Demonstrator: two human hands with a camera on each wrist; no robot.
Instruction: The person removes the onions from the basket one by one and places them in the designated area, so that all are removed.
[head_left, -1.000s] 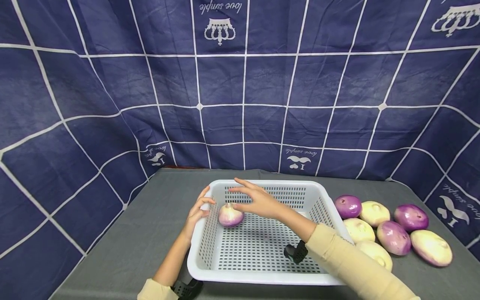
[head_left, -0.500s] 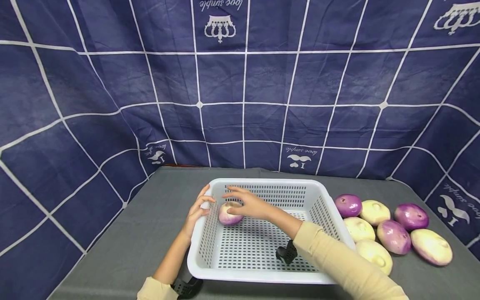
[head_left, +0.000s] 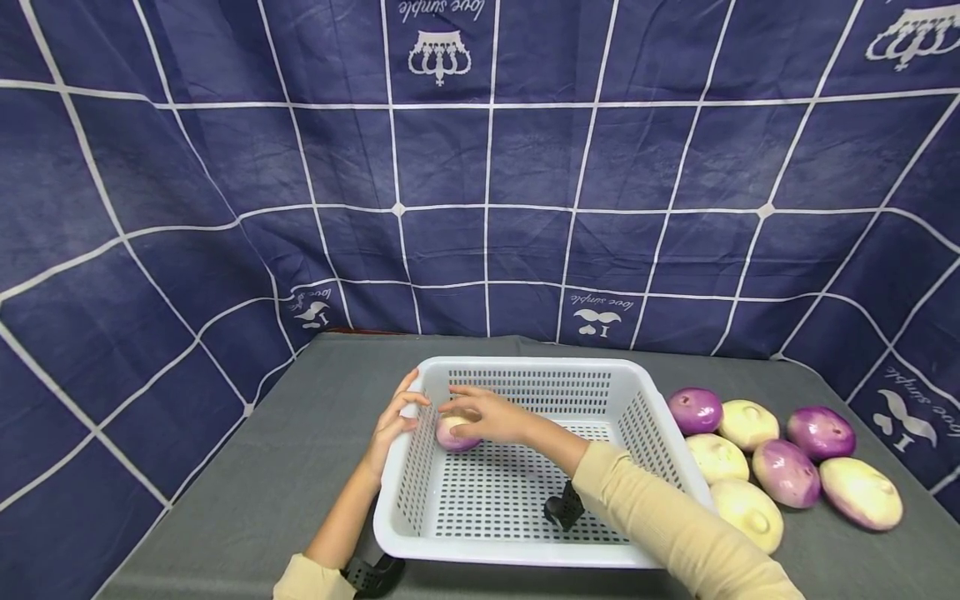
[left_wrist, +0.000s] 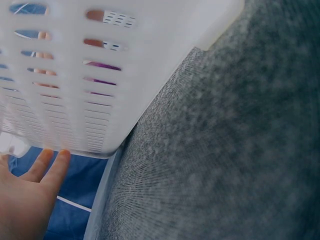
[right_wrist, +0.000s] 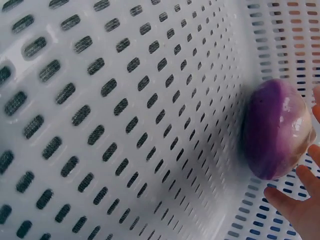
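Note:
A purple-and-cream turnip (head_left: 452, 442) sits inside the pale grey perforated plastic basket (head_left: 525, 560), close to its left wall. My right hand (head_left: 491, 416) is low over it, fingers spread along its far side and thumb on the near side. In the right wrist view, the turnip (right_wrist: 274, 130) lies on the basket floor, and a small gap shows between it and the lowest fingertip. My left hand (head_left: 390, 427) rests at the basket's left rim with relaxed fingers. Straight fingers (left_wrist: 56, 172) show by the outer wall in the left wrist view.
Several turnips, some purple (head_left: 787, 474) and some cream (head_left: 718, 458), lie grouped on the grey cloth (head_left: 330, 417) right of the basket. A blue curtain with white lines (head_left: 532, 158) hangs behind. A black camera (head_left: 564, 507) on the right wrist is above the basket floor.
My right hand has lowered and moved left, from above the turnip to around it. The turnip has shifted very slightly left. My left hand stays at the rim.

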